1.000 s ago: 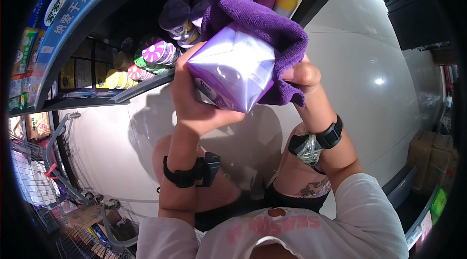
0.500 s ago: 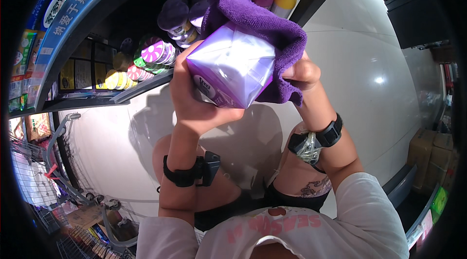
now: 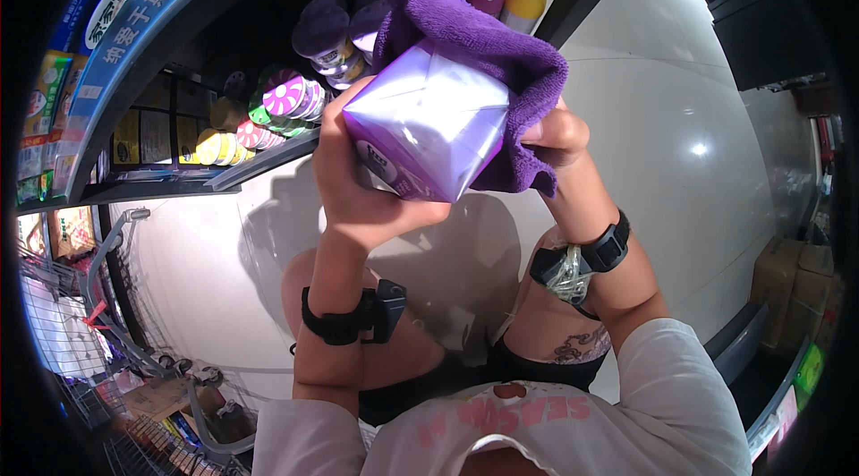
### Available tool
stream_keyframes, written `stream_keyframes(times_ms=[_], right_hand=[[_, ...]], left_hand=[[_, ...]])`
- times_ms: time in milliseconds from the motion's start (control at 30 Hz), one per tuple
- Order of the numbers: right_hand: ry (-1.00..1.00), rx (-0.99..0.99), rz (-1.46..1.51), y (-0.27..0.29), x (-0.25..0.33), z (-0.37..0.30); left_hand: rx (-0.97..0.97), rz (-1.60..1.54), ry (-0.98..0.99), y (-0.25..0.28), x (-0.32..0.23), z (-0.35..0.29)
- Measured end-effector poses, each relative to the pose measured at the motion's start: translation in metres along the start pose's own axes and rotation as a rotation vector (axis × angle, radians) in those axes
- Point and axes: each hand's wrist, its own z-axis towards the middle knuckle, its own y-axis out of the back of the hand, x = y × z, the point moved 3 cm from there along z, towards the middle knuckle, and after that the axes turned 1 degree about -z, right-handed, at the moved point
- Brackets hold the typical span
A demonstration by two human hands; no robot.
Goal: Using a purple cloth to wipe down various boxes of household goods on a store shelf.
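A shiny purple-and-white package point(image 3: 429, 118), boxy with a folded top, is held up in front of me. My left hand point(image 3: 344, 176) grips it from the left, with the thumb stretched along its near lower side. Against its far and right sides lies a purple cloth point(image 3: 492, 46) with a towel-like nap. My right hand point(image 3: 557, 131) is closed on the cloth at the package's right; most of its fingers are hidden behind the fabric.
Beyond my hands is a dark shelf with purple-lidded containers point(image 3: 322, 24), striped-lid round packs point(image 3: 284, 98) and yellow containers point(image 3: 523, 2). A shelf edge point(image 3: 264, 158) runs close by my left hand. Wire carts point(image 3: 67, 333) stand at left; cardboard boxes point(image 3: 787, 284) at right.
Almost nothing differs. Both hands keep their hold on the package and cloth, and the view has shifted only very slightly.
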Motion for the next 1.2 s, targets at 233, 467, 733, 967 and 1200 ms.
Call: stream_keyframes(times_ms=[233, 467, 733, 967, 1200], right_hand=[[-0.026, 0.020, -0.005, -0.005, 0.002, 0.001], [-0.043, -0.006, 0.002, -0.006, 0.002, 0.000], [-0.024, -0.117, -0.070, -0.003, 0.002, 0.000], [-0.050, -0.119, -0.052, -0.003, 0.000, 0.002], [0.007, -0.098, -0.102, -0.005, 0.004, 0.004]], left_hand=[[0.021, -0.012, -0.042, 0.002, 0.002, -0.001], [-0.023, 0.170, -0.221, -0.003, -0.008, 0.000], [-0.033, 0.174, -0.278, -0.007, -0.012, 0.003], [-0.039, 0.159, -0.269, -0.006, -0.010, 0.003], [-0.036, 0.150, -0.276, -0.006, -0.009, 0.002]])
